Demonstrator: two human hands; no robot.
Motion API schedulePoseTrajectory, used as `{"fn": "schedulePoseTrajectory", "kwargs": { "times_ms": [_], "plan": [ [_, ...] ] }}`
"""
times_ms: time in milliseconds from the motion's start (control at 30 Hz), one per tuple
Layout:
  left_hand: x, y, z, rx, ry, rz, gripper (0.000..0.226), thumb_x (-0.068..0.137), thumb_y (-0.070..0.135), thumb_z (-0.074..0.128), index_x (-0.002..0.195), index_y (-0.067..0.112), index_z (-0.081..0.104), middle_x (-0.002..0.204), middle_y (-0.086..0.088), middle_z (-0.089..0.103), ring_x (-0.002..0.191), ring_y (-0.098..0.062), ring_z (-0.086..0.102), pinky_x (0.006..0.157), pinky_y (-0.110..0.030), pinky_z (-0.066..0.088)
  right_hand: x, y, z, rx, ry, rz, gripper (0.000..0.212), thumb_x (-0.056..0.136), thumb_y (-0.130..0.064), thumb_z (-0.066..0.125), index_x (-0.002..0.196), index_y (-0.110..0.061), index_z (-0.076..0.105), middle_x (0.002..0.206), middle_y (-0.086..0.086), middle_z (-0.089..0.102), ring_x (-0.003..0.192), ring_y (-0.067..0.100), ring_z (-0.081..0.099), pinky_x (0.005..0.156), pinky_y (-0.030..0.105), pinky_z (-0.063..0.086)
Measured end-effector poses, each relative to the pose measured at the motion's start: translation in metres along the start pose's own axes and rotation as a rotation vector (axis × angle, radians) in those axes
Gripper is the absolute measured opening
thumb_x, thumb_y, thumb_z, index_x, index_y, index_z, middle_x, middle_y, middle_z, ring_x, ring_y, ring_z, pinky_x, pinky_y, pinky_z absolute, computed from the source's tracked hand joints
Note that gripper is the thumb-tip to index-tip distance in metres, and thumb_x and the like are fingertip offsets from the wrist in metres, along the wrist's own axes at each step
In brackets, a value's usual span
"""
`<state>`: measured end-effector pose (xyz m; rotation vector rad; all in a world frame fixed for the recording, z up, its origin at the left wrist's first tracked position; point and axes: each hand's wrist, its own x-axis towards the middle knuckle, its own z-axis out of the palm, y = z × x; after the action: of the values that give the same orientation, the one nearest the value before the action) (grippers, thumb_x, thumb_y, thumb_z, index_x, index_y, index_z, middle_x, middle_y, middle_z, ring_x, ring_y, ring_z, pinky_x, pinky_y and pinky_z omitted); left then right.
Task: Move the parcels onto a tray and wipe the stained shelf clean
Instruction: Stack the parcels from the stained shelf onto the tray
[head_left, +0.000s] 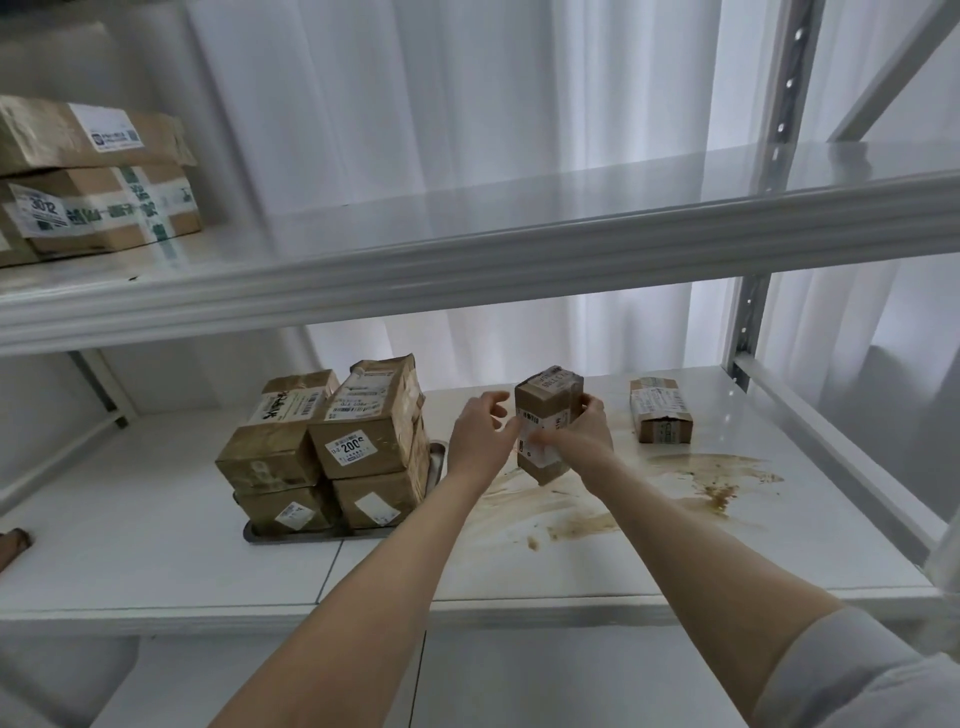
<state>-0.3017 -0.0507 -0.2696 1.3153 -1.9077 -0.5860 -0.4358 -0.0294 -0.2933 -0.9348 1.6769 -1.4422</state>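
Note:
A small brown parcel (546, 415) is held up above the white shelf (156, 545). My right hand (579, 441) grips its lower right side. My left hand (480, 441) is at its left edge, fingers spread and loosely curved, the thumb touching the label. Several brown parcels (332, 441) are stacked in two layers on a metal tray (254, 534) to the left. One more parcel (662, 410) lies on the shelf at the back right. A brown smeared stain (691, 473) covers the shelf under and right of my hands.
The upper shelf (467, 260) runs just above, with two large taped boxes (93, 176) at its left. A white upright post (748, 322) and a slanted brace stand at the right. White curtain hangs behind. A brown object (13, 543) shows at the far left edge.

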Motion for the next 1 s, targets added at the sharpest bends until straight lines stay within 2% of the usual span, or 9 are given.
{"fn": "schedulePoseTrajectory", "kwargs": {
  "times_ms": [100,233,333,467,600,700,767,900,1000],
  "plan": [
    [0.004,0.002,-0.003,-0.017,0.043,0.022,0.045,0.088,0.034,0.062,0.129,0.018,0.05,0.118,-0.001,0.052,0.099,-0.011,0.053,0.083,-0.025,0.048,-0.003,-0.001,0.006,-0.123,0.024,-0.062,0.093,0.063,-0.018,0.085,0.139,-0.014,0.031,0.131,0.003,0.047,0.117,0.021,0.053,0.1,0.042,0.047],
    [0.011,0.002,-0.006,0.07,0.03,0.066,0.049,0.084,0.042,0.065,0.127,0.022,0.053,0.126,-0.002,0.046,0.117,-0.016,0.05,0.092,-0.035,0.049,-0.004,-0.002,0.011,-0.327,0.067,-0.106,0.093,0.069,-0.025,0.082,0.142,-0.013,0.027,0.138,0.001,0.04,0.121,0.024,0.051,0.095,0.036,0.046],
    [0.014,0.002,-0.008,0.119,-0.003,0.056,0.055,0.081,0.044,0.067,0.13,0.022,0.052,0.13,-0.003,0.045,0.123,-0.017,0.044,0.092,-0.031,0.044,-0.002,-0.002,0.013,-0.469,0.058,-0.126,0.094,0.071,-0.031,0.08,0.144,-0.013,0.023,0.139,0.003,0.036,0.122,0.026,0.05,0.097,0.039,0.045],
    [0.018,0.003,-0.007,0.229,-0.059,0.041,0.067,0.08,0.045,0.067,0.138,0.018,0.047,0.136,-0.005,0.044,0.129,-0.021,0.038,0.096,-0.034,0.041,-0.002,0.0,0.018,-0.629,0.075,-0.155,0.094,0.07,-0.035,0.078,0.144,-0.016,0.023,0.138,0.003,0.035,0.122,0.026,0.045,0.094,0.038,0.044],
    [0.024,0.001,-0.004,0.279,-0.095,0.004,0.06,0.082,0.041,0.066,0.135,0.017,0.052,0.133,-0.005,0.053,0.127,-0.025,0.039,0.092,-0.036,0.043,-0.002,-0.001,0.018,-0.775,0.078,-0.163,0.095,0.068,-0.034,0.079,0.143,-0.02,0.023,0.135,0.004,0.037,0.121,0.027,0.042,0.093,0.04,0.043],
    [0.028,-0.001,0.0,0.256,-0.134,-0.016,0.042,0.079,0.04,0.064,0.117,0.022,0.066,0.115,-0.002,0.066,0.118,-0.025,0.048,0.082,-0.033,0.047,-0.002,-0.002,0.016,-0.862,0.08,-0.18,0.094,0.067,-0.033,0.079,0.142,-0.02,0.025,0.136,0.004,0.037,0.122,0.027,0.04,0.094,0.04,0.043],
    [0.028,-0.003,0.002,0.232,-0.155,-0.032,0.038,0.076,0.041,0.063,0.11,0.025,0.069,0.107,-0.001,0.069,0.113,-0.024,0.053,0.081,-0.034,0.05,-0.002,-0.003,0.016,-0.904,0.083,-0.189,0.093,0.066,-0.037,0.079,0.14,-0.02,0.026,0.135,0.004,0.038,0.122,0.027,0.04,0.094,0.04,0.043],
    [0.028,-0.001,0.005,0.243,-0.089,-0.041,0.047,0.08,0.037,0.065,0.124,0.022,0.059,0.122,-0.004,0.056,0.114,-0.025,0.053,0.085,-0.036,0.049,-0.001,-0.003,0.018,-0.907,0.112,-0.157,0.091,0.066,-0.048,0.075,0.139,-0.018,0.028,0.133,0.007,0.04,0.121,0.028,0.041,0.092,0.039,0.043],
    [0.026,0.001,0.008,0.201,-0.006,-0.036,0.04,0.087,0.03,0.062,0.124,0.018,0.052,0.121,-0.006,0.052,0.104,-0.022,0.058,0.078,-0.03,0.047,0.001,-0.003,0.016,-0.791,0.132,-0.091,0.09,0.067,-0.052,0.075,0.137,-0.014,0.031,0.131,0.009,0.042,0.12,0.03,0.043,0.091,0.04,0.044]
  ]
}}
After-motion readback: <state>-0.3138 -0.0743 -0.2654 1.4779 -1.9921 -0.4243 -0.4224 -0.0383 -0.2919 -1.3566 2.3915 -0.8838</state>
